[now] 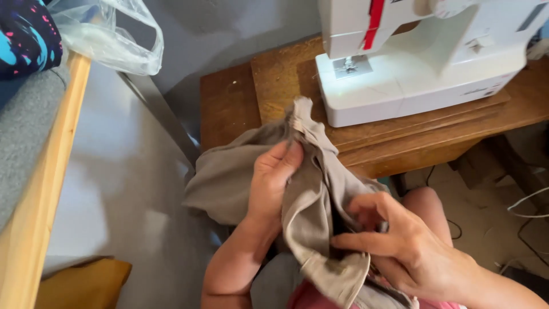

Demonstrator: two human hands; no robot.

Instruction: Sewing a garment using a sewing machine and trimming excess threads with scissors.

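Note:
A crumpled beige cloth garment [311, 200] lies bunched over my lap, one end rising toward the wooden table. My left hand [271, 180] grips it near the middle, fingers pressed into the folds. My right hand [400, 234] pinches its lower right edge between thumb and fingers. Behind the cloth a white sewing machine [420, 63] with a red stripe stands on the wooden table [240, 97], its needle plate facing me.
A wooden-edged shelf [43, 189] with grey padding runs along the left, a clear plastic bag [106, 34] and dark patterned fabric [26, 31] on top. Cables [526, 212] trail on the floor at right. A yellow-brown object [86, 280] sits at lower left.

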